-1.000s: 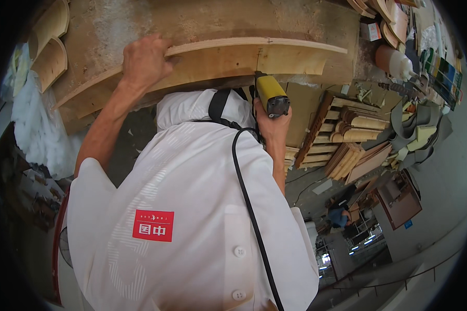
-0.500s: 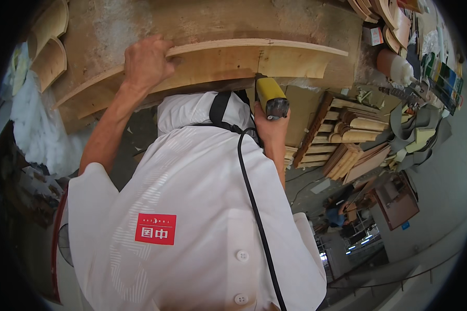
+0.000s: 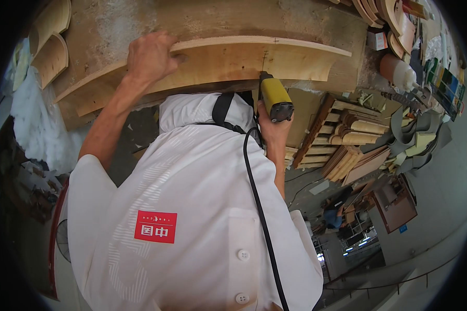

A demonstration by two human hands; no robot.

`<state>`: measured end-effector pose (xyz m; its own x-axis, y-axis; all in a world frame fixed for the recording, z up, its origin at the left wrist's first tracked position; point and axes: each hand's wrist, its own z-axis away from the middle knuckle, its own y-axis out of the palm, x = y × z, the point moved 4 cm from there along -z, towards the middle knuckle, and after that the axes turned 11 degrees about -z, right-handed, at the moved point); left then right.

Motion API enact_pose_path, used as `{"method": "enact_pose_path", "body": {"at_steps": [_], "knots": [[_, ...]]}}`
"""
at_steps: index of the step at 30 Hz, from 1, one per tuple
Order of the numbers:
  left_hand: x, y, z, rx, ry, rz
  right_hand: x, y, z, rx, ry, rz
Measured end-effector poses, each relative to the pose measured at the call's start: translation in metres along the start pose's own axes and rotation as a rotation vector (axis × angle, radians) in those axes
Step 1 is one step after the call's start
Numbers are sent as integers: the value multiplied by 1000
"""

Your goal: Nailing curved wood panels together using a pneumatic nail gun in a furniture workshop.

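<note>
A long curved plywood panel (image 3: 218, 63) stands on edge along the workbench, with pencil marks near its middle. My left hand (image 3: 150, 58) is closed over the panel's top edge, left of the middle. In my right hand (image 3: 273, 127) is a yellow-and-black power tool (image 3: 276, 96); its dark front end points at the panel's inner face just below the pencil marks. Whether that end touches the wood I cannot tell. Most of the right-hand fingers are hidden behind the tool. A black cord (image 3: 258, 199) runs down over my shirt from near the tool.
The brown workbench (image 3: 233, 18) extends beyond the panel. A plastic bottle (image 3: 397, 72), a small box (image 3: 377, 40) and curved wood pieces lie at right. Below them, a pallet (image 3: 316, 129) bears stacked curved parts. White wrapping (image 3: 41, 127) hangs at left. Another person (image 3: 334, 212) is farther off.
The tool and my right hand have shifted slightly right and down in the view. The panel and my left hand appear slightly higher and to the right; both grips are unchanged.
</note>
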<state>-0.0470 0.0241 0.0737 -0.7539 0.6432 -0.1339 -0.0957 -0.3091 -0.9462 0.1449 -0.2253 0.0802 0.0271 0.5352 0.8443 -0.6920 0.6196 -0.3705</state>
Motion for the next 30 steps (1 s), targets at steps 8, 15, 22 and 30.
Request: {"method": "enact_pose_path", "body": {"at_steps": [8, 15, 22, 30], "knots": [[2, 2, -7, 64, 2, 7, 5, 3, -12, -4, -46, 36], [3, 4, -8, 18, 20, 38, 6, 10, -18, 20, -23, 38], [4, 4, -10, 42, 17, 48, 11, 13, -18, 16, -109, 22], [4, 0, -14, 141, -4, 38, 12, 14, -18, 23, -20, 0]]}}
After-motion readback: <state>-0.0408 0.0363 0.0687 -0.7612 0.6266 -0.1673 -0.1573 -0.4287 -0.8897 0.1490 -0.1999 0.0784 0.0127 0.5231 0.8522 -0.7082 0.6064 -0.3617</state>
